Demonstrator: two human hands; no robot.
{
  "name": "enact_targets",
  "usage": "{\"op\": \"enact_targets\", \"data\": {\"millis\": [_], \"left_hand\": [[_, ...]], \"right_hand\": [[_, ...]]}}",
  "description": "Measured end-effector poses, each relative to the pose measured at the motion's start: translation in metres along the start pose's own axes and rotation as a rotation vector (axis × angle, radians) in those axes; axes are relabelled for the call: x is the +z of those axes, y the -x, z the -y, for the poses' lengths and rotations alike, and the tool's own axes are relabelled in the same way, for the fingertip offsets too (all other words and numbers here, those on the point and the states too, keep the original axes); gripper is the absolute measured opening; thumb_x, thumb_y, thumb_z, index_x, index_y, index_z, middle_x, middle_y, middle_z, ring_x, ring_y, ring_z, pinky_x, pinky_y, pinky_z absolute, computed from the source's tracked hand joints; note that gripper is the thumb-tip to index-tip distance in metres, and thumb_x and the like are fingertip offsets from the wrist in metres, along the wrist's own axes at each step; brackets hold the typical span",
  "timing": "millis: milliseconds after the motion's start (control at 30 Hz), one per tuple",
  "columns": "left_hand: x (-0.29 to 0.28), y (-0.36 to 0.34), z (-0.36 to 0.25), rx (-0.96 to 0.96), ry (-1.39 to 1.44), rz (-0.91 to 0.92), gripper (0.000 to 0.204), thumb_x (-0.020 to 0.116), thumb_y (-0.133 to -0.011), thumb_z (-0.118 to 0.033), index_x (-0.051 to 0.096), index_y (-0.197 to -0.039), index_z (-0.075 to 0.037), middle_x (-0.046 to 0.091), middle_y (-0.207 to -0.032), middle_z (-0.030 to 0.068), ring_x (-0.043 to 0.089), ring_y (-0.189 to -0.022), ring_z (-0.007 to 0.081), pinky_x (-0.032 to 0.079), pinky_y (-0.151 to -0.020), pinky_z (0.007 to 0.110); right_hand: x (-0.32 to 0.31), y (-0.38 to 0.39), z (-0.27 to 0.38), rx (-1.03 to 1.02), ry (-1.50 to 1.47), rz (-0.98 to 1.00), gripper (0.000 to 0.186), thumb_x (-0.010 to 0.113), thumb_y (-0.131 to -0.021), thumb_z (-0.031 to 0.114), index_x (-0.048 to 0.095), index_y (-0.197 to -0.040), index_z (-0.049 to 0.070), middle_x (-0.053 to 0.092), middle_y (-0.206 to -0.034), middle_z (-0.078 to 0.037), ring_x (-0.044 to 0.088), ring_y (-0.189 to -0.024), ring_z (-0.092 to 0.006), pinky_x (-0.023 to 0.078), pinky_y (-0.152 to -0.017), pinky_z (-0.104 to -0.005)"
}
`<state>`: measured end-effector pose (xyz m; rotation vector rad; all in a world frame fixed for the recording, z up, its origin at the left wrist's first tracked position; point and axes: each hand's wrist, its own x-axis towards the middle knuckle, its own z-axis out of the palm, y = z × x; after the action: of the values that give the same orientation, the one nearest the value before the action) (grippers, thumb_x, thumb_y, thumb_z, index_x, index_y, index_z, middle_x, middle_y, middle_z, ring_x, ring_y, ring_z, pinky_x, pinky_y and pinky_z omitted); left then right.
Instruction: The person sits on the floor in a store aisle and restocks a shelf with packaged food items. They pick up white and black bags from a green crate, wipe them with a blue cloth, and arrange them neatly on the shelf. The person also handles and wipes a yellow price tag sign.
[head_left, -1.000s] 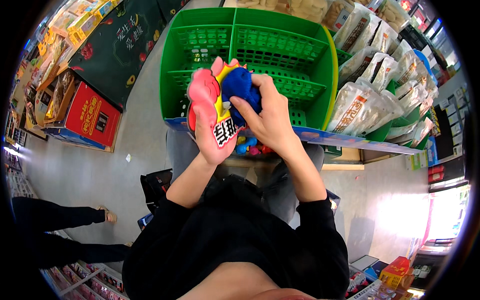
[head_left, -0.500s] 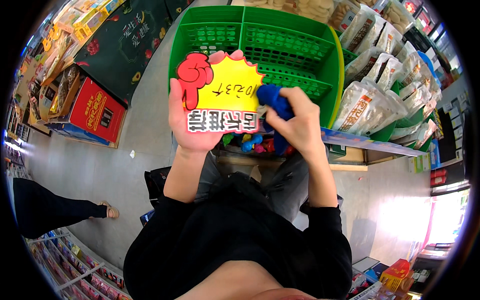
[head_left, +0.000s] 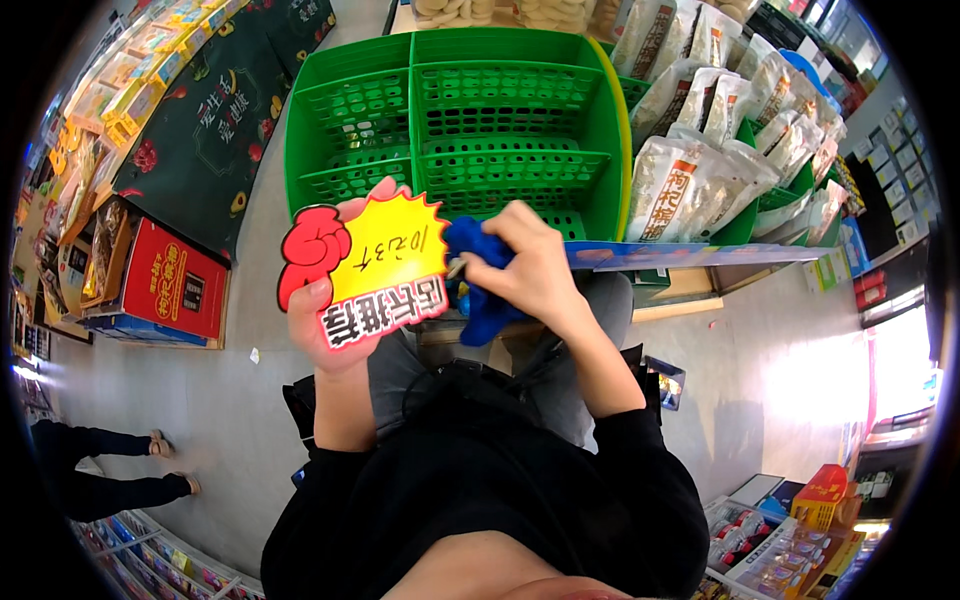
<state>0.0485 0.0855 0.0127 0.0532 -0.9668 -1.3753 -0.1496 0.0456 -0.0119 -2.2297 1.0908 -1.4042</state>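
My left hand [head_left: 308, 326] is closed round a price sign card [head_left: 385, 250], its thumb on the front and fingers behind. The card has a yellow starburst with handwriting, a red fist at its left end and a printed strip along its lower edge. It is tilted, with its right side higher. My right hand [head_left: 530, 268] pinches a bunched blue cloth [head_left: 488, 316] against the card's right edge. Part of the cloth hangs below the fingers. Beyond both hands stands a green plastic rack [head_left: 512, 80], its perforated tiers bare.
Packaged snack bags [head_left: 668, 190] fill a green rack on the right. At the left are a red box [head_left: 175, 285] and a dark printed display cloth [head_left: 215, 130] under stacked goods. Another person's legs [head_left: 110, 470] show at the lower left, near shelves.
Both hands have come nearer my body and left, with the card now tilted. My left thumb has moved onto the card's front. The other person's legs have shifted, and the view has turned slightly.
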Motion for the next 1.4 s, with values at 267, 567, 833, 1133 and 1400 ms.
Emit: {"op": "enact_targets", "data": {"millis": [267, 567, 833, 1133, 1400], "left_hand": [[-0.022, 0.015, 0.012, -0.129, -0.065, -0.239, 0.029, 0.055, -0.080, -0.003, 0.054, -0.107, 0.007, 0.059, -0.110, 0.0174, 0.056, -0.108, 0.0266, 0.041, -0.097, 0.044], [0.031, 0.029, 0.093, -0.084, -0.246, -0.235, 0.046, 0.061, -0.086, -0.020, 0.038, -0.123, -0.005, 0.052, -0.119, 0.0140, 0.051, -0.110, 0.0188, 0.041, -0.095, 0.034], [0.013, 0.020, 0.104, -0.146, -0.099, -0.446, 0.058, 0.032, -0.098, -0.049, 0.041, -0.128, 0.000, 0.049, -0.131, 0.0131, 0.053, -0.108, 0.0171, 0.042, -0.097, 0.032], [-0.022, -0.014, 0.114, -0.560, 0.847, 0.119, 0.023, 0.046, -0.095, -0.031, 0.050, -0.098, -0.008, 0.046, -0.067, 0.0001, 0.049, -0.079, 0.0173, 0.040, -0.086, 0.032], [0.010, 0.007, 0.096, -0.396, 0.451, -0.346, 0.053, 0.040, -0.094, -0.049, 0.044, -0.130, -0.011, 0.052, -0.122, 0.0083, 0.053, -0.104, 0.0220, 0.043, -0.091, 0.039]], "right_hand": [[-0.044, 0.038, -0.005, 0.729, -1.273, -0.234, 0.032, 0.051, -0.082, 0.025, 0.056, -0.102, 0.000, 0.059, -0.104, -0.012, 0.059, -0.092, -0.0204, 0.047, -0.085, -0.0325], [0.008, 0.062, 0.029, 0.459, -1.196, -0.200, 0.064, 0.062, -0.086, 0.020, 0.031, -0.138, -0.001, 0.051, -0.127, -0.013, 0.050, -0.116, -0.0188, 0.038, -0.100, -0.0329], [0.032, 0.042, 0.039, 0.355, -0.707, -0.276, 0.036, 0.072, -0.075, 0.014, 0.050, -0.100, 0.000, 0.056, -0.090, -0.013, 0.057, -0.079, -0.0233, 0.046, -0.073, -0.0319], [0.017, 0.048, 0.052, -0.292, -0.144, -0.107, 0.039, 0.079, -0.057, 0.020, 0.058, -0.087, 0.007, 0.058, -0.085, -0.011, 0.059, -0.071, -0.0266, 0.049, -0.063, -0.0318], [0.000, -0.007, 0.057, -0.024, -0.108, -0.331, 0.031, 0.076, -0.071, 0.014, 0.055, -0.092, 0.003, 0.056, -0.078, -0.008, 0.056, -0.066, -0.0155, 0.046, -0.061, -0.0259]]}}
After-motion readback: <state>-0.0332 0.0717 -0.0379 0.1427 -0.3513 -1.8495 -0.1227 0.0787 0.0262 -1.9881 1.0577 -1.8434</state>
